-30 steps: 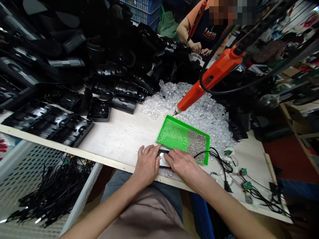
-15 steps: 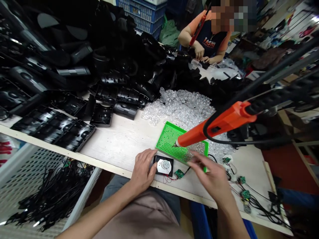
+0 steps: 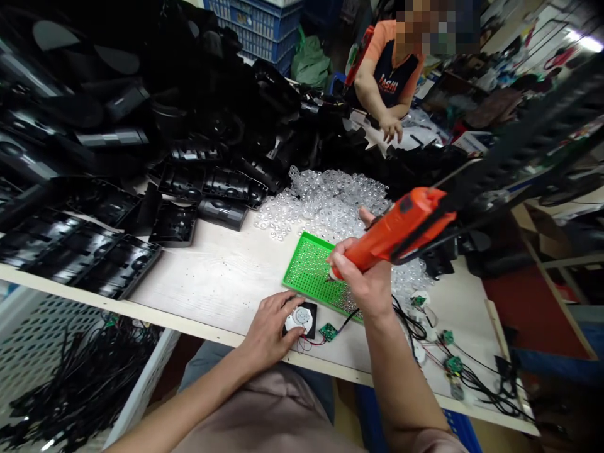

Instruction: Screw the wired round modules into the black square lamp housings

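Note:
My right hand (image 3: 365, 280) is wrapped round the orange electric screwdriver (image 3: 394, 229), whose tip points down over the green perforated tray (image 3: 306, 283) of small screws. My left hand (image 3: 271, 324) holds the black square part (image 3: 310, 311) at the table's front edge, thumb and fingers on either side of its round silver motor (image 3: 301, 316). Thin red wires run from that part to a small green circuit board (image 3: 328, 331) on its right. A black cable leads from the board under my right forearm.
Black plastic shells (image 3: 174, 221) pile up at left and back. Clear plastic pieces (image 3: 330, 195) heap behind the tray. More circuit boards (image 3: 453, 363) with cables lie at right. A white crate (image 3: 141, 377) stands below left. Across the table is another person (image 3: 394, 75).
My right hand has moved from the tray's front edge up onto the orange screwdriver and closed round it. My left fingers now reach over the black part. The other person's arm has stretched forward.

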A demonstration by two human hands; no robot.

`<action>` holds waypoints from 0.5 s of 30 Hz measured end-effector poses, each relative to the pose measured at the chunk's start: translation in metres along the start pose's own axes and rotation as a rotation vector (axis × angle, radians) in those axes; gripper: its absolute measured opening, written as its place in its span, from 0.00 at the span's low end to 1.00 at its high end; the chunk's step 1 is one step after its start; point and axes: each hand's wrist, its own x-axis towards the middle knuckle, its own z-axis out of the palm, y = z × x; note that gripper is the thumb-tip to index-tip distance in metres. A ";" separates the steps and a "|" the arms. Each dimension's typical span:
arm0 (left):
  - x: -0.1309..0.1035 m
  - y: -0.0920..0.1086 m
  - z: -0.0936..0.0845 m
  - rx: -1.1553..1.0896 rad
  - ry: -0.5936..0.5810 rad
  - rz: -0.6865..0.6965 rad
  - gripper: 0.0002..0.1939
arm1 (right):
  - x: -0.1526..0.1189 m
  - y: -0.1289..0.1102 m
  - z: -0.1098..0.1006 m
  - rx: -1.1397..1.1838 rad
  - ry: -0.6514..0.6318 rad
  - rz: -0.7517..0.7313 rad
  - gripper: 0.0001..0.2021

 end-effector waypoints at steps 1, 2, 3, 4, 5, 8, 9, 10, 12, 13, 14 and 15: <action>0.000 0.001 0.001 -0.005 0.003 -0.014 0.25 | -0.001 0.002 -0.004 0.028 0.014 0.010 0.26; 0.000 0.002 0.002 -0.004 0.014 -0.030 0.24 | -0.003 0.003 -0.008 0.063 0.021 0.020 0.27; 0.000 0.003 0.002 0.000 0.027 -0.047 0.24 | -0.005 0.005 -0.011 0.108 0.034 0.027 0.28; -0.001 0.004 0.003 0.007 0.039 -0.061 0.24 | -0.007 0.006 -0.014 0.157 0.047 0.029 0.28; -0.001 0.004 0.004 0.014 0.048 -0.069 0.24 | -0.009 0.007 -0.016 0.204 0.059 0.030 0.28; -0.002 0.004 0.005 0.017 0.049 -0.063 0.23 | -0.012 0.010 -0.020 0.281 0.089 0.039 0.29; -0.002 0.003 0.005 0.010 0.051 -0.064 0.23 | -0.012 0.011 -0.020 0.290 0.088 0.047 0.30; -0.002 0.002 0.004 0.001 0.057 -0.070 0.23 | -0.011 0.012 -0.020 0.296 0.079 0.055 0.31; -0.003 0.001 0.003 -0.020 0.068 -0.097 0.24 | -0.009 0.016 -0.018 0.296 0.050 0.068 0.31; -0.003 0.001 0.003 -0.027 0.075 -0.114 0.24 | -0.007 0.019 -0.015 0.293 0.038 0.072 0.31; -0.003 0.001 0.003 -0.030 0.079 -0.129 0.25 | -0.006 0.022 -0.011 0.288 0.029 0.073 0.31; -0.003 0.001 0.003 -0.030 0.080 -0.143 0.25 | -0.004 0.026 -0.007 0.282 0.025 0.071 0.31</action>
